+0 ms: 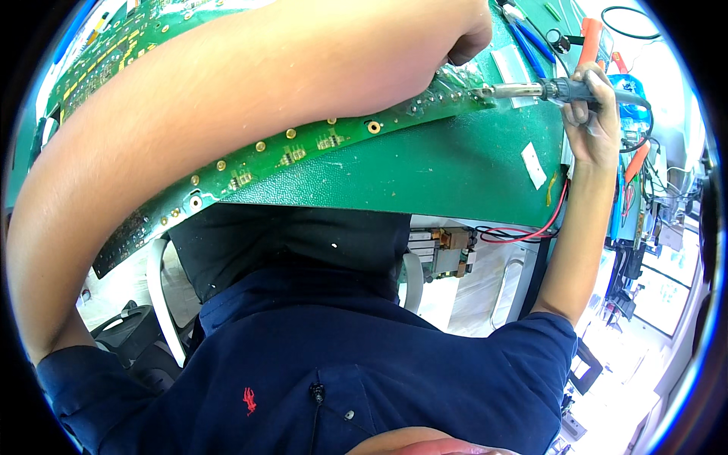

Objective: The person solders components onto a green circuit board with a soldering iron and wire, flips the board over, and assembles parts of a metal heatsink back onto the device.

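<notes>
- Circuit board [307, 144]: long, green, running from lower left to upper centre. Its left end projects past the near edge of the bench [341, 182]; its right part lies over the bench top. The left forearm [189, 98] crosses above it and hides much of its face.
- Handling, as judged: stiff, moderately heavy for its length, smooth-faced; small parts and joints appear fragile. Best held by the bare rim or plain corners, clear of the components, with the overhanging end supported.
- Left hand [466, 34]: above the board's right part, fingers curled. Its grip is largely hidden; whether it holds anything cannot be told.
- White slip [533, 165]: flat on the bench, apart from the board.
- Soldering iron [557, 89]: tip at the board's right end; contact cannot be confirmed.
- Right hand [595, 114]: grip closed around the iron's dark handle.
</notes>
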The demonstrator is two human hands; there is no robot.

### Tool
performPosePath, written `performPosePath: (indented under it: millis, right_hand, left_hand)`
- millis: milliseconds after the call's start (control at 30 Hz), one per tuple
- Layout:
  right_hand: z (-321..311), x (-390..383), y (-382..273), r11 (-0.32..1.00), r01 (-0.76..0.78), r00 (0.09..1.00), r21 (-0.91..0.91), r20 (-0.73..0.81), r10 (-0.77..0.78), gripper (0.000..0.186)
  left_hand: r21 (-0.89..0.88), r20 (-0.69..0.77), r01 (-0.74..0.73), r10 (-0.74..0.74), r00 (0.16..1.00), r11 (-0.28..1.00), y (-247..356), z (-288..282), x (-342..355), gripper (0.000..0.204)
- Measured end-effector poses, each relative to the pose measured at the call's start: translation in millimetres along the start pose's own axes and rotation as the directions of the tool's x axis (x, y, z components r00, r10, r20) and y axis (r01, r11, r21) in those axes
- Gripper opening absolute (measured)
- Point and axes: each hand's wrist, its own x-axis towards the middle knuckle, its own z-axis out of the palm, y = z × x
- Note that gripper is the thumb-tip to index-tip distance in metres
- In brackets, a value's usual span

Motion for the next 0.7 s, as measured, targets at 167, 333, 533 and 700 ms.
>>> performPosePath:
  millis: [167,333,533,700]
  right_hand:
    - [4.1,-1.0,1.1,1.000,-0.007,0.999,-0.014,-0.032,0.007,0.025]
    - [2.4,2.4,3.3,0.999,-0.003,0.999,0.037,0.054,0.001,0.025]
    - [2.2,4.3,6.7,0.999,-0.011,0.999,0.049,0.045,0.009,0.026]
    - [4.4,3.9,7.8,0.998,-0.018,1.000,0.058,0.014,0.017,0.025]
  left_hand:
    - [-0.063,0.099,0.089,-0.082,0.992,0.994,5.2,-12.1,0.4,0.011]
    - [-0.038,0.111,0.189,-0.183,0.977,0.981,3.1,-1.4,9.3,0.011]
    - [0.003,-0.129,-0.102,0.102,0.986,0.995,-7.3,16.1,-0.6,0.010]
    - [0.054,-0.108,-0.088,0.093,0.990,0.995,-4.4,13.6,-2.8,0.010]
